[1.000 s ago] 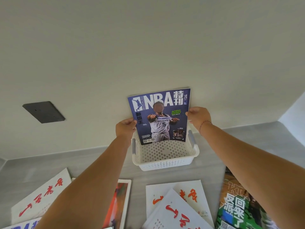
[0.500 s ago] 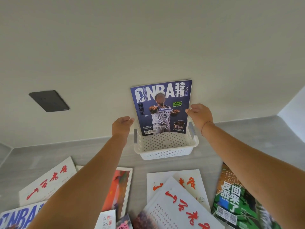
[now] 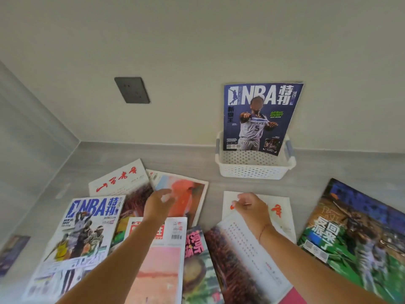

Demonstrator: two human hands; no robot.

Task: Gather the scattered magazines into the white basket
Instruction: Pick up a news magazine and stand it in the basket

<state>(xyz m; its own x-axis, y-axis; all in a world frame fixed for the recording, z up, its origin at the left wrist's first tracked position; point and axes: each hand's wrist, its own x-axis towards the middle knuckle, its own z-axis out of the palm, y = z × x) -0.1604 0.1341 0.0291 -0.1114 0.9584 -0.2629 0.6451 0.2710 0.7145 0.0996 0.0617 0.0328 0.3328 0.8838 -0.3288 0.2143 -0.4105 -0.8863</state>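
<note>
At your nine o'clock a white NBA magazine [image 3: 83, 233] lies flat on the grey floor [image 3: 39, 207]. Your left hand [image 3: 156, 205] hovers open over an orange-cover magazine [image 3: 186, 191], holding nothing. Your right hand [image 3: 252, 208] hangs loosely curled above a white magazine with red characters [image 3: 278, 207], also holding nothing. At one o'clock the white basket [image 3: 254, 167] holds the blue NBA magazine [image 3: 260, 117] upright against the wall [image 3: 197, 51]. A green magazine [image 3: 355, 235] lies at three o'clock.
</note>
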